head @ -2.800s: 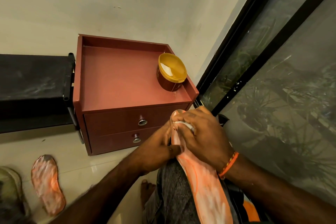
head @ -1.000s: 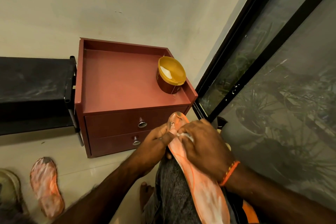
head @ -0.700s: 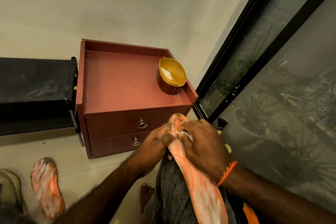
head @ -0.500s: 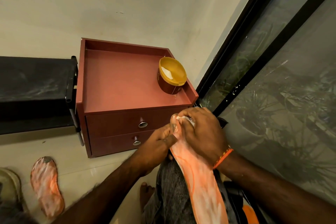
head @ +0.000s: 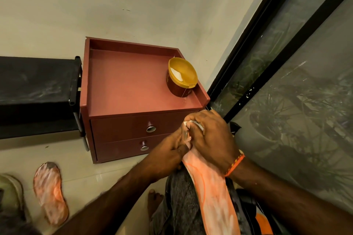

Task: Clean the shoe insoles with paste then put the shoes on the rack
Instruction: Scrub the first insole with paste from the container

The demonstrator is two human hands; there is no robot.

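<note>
An orange insole (head: pixel 212 187) smeared with white paste lies along my lap, toe end pointing away. My left hand (head: pixel 168 154) grips its left edge near the toe. My right hand (head: pixel 212 137) presses a small white cloth (head: pixel 186 123) onto the toe end, fingers curled round the cloth. An open yellow tub of paste (head: pixel 182 76) stands at the right rear of the red drawer unit (head: pixel 133 89). A second paste-smeared insole (head: pixel 50 192) lies on the floor at the lower left. The black rack (head: pixel 36 89) stands left of the drawer unit.
A shoe (head: pixel 11 194) shows partly at the left edge beside the floor insole. A black-framed glass door (head: pixel 286 63) runs along the right. My bare foot (head: pixel 154 202) rests on the pale tiled floor. An orange and black object (head: pixel 261 221) sits under my right forearm.
My right hand has slid the cloth up the insole from below the toe to its tip. My left hand kept its hold on the edge.
</note>
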